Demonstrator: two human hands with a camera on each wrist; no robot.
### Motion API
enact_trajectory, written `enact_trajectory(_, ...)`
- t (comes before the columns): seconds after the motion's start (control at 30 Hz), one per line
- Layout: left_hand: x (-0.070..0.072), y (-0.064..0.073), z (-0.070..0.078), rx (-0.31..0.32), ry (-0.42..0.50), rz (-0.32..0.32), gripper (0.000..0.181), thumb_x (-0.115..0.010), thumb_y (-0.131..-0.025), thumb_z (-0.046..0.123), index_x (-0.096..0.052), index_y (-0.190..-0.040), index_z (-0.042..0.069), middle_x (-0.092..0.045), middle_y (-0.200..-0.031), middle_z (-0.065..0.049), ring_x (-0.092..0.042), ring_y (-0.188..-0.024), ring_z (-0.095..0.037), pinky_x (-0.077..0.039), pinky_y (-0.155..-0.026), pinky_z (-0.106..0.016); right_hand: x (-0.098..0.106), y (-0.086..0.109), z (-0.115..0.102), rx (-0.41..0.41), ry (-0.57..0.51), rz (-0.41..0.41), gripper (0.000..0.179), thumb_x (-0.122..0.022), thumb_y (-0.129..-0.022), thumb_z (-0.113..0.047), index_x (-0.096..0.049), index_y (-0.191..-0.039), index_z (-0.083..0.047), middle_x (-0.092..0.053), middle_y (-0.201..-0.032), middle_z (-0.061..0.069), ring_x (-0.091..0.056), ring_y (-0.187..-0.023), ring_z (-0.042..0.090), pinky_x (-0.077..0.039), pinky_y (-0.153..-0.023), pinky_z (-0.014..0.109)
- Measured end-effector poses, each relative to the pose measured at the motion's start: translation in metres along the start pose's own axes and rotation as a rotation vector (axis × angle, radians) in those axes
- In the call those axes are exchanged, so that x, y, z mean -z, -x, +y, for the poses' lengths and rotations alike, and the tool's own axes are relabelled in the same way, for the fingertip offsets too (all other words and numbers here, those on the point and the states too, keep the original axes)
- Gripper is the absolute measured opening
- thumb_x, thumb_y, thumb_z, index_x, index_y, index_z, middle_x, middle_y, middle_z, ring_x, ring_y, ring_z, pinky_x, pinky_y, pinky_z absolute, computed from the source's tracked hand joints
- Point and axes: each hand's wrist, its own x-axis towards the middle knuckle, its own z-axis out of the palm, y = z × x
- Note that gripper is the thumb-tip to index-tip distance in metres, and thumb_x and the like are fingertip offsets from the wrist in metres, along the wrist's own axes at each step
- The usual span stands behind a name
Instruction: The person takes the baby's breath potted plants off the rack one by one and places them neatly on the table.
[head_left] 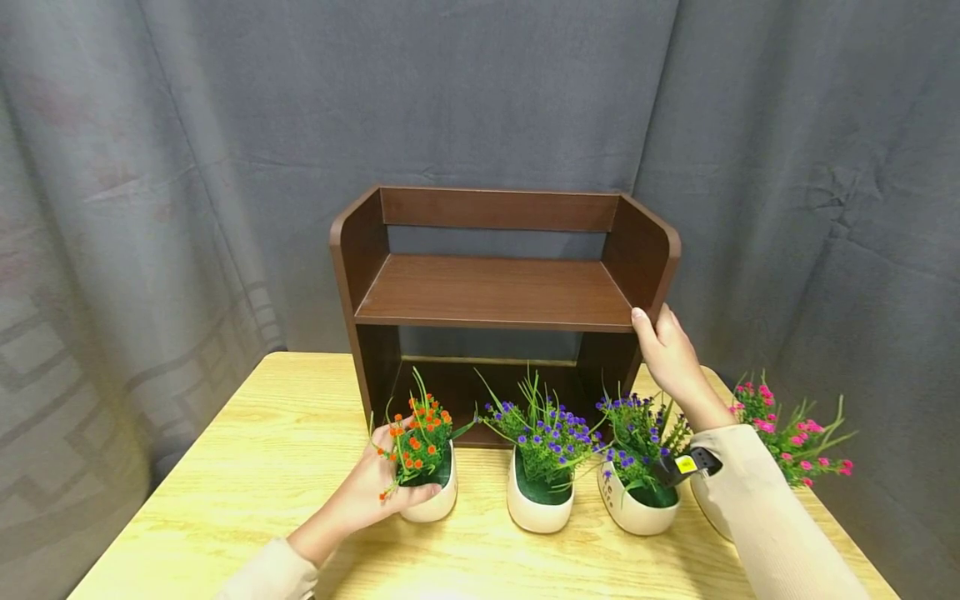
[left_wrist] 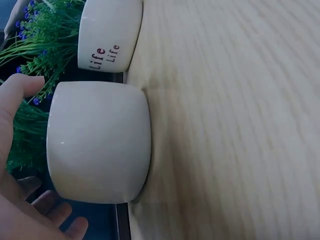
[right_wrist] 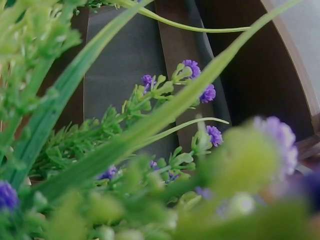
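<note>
My left hand (head_left: pixel 382 492) is at a white pot (head_left: pixel 442 492) with orange flowers, on the table's left side. In the left wrist view, thumb and loosely bent fingers (left_wrist: pixel 60 215) spread around the white pot (left_wrist: pixel 100 142), which stands on the table; a gap shows between fingertips and its wall. With my right hand (head_left: pixel 671 354) I hold the right side panel of a brown two-tier shelf (head_left: pixel 487 292), thumb on the front edge and fingers round the outside. Purple flowers (right_wrist: pixel 207 93) and leaves fill the right wrist view and hide that hand.
Two white pots with purple flowers, one in the middle (head_left: pixel 540 512) and one further right (head_left: pixel 637 512), stand before the shelf. Pink flowers (head_left: pixel 795 437) rise from another pot, partly behind my right sleeve. Grey curtains (head_left: pixel 487 92) hang behind the wooden table (head_left: pixel 247 467).
</note>
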Motion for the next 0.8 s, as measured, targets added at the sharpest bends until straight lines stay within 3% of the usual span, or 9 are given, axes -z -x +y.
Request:
enact_trajectory(0.2, 0.008, -0.001, 0.001, -0.057, 0.052, 0.002, 0.100, -0.093, -0.069, 0.035, -0.037, -0.150, 0.020, -0.038, -0.143, -0.009, -0.045, -0.130, -0.034, -0.037, -0.104, -0.057, 0.000, -0.001, 0.001, 0.001, 0.003, -0.001, 0.054, -0.035, -0.109, -0.034, -0.034, -0.146, 0.006, -0.041, -0.139, 0.035, -0.037, -0.132, 0.054, -0.028, -0.103, 0.066)
enact_trajectory(0.43, 0.017, -0.003, 0.006, -0.142, 0.017, 0.012, 0.098, -0.088, -0.076, 0.037, -0.031, -0.154, 0.021, -0.033, -0.150, -0.011, -0.049, -0.118, -0.034, -0.047, -0.090, -0.052, 0.000, 0.000, -0.001, -0.012, 0.004, -0.006, 0.055, -0.034, -0.109, -0.036, -0.033, -0.146, 0.006, -0.041, -0.139, 0.035, -0.037, -0.131, 0.054, -0.028, -0.103, 0.066)
enact_trajectory(0.63, 0.024, -0.008, 0.015, -0.170, 0.048, 0.002, 0.097, -0.087, -0.077, 0.035, -0.030, -0.155, 0.025, -0.031, -0.153, -0.005, -0.036, -0.138, -0.029, -0.039, -0.102, -0.058, 0.000, -0.001, -0.001, -0.008, 0.004, -0.007, 0.056, -0.035, -0.109, -0.035, -0.032, -0.148, 0.005, -0.040, -0.141, 0.035, -0.036, -0.133, 0.053, -0.027, -0.104, 0.067)
enact_trajectory(0.8, 0.031, -0.014, 0.024, -0.226, 0.076, -0.002, 0.087, -0.085, -0.081, 0.029, -0.036, -0.153, 0.020, -0.035, -0.151, -0.003, -0.036, -0.139, -0.027, -0.039, -0.104, -0.054, 0.000, 0.001, -0.001, -0.015, 0.005, -0.003, 0.055, -0.035, -0.109, -0.035, -0.033, -0.147, 0.005, -0.040, -0.140, 0.035, -0.036, -0.132, 0.054, -0.028, -0.104, 0.066)
